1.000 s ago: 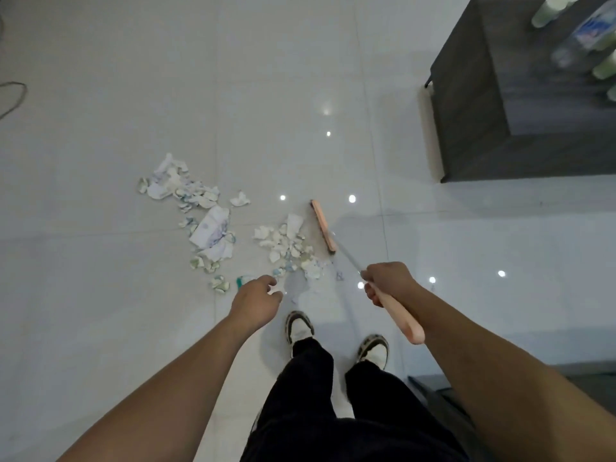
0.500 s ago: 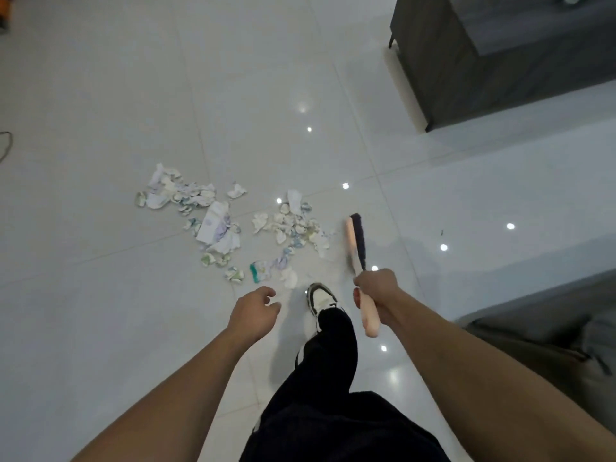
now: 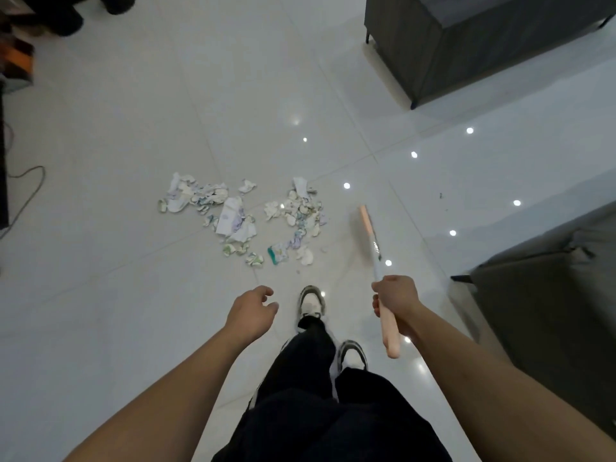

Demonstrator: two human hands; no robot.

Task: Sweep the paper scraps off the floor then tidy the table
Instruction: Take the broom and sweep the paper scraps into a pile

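Torn paper scraps [image 3: 240, 215] lie in two loose heaps on the white tiled floor, ahead of my feet. My right hand [image 3: 395, 300] is shut on the pink handle of a broom [image 3: 375, 251]. The broom's pink head rests on the floor just right of the right-hand heap, not touching it. My left hand [image 3: 251, 310] hangs empty with curled fingers, nearer to me than the scraps. The dark grey table [image 3: 466, 45] stands at the far right; its top is mostly out of view.
A grey sofa corner [image 3: 550, 295] juts in at the right, close to my right arm. A thin cable [image 3: 26, 195] trails on the floor at the left edge. Dark objects [image 3: 63, 15] sit at the top left. My two shoes [image 3: 311, 301] stand behind the scraps.
My view has shifted, so the table slid further up and right. The broom head swung from beside the scraps out to their right. My left hand stayed empty.
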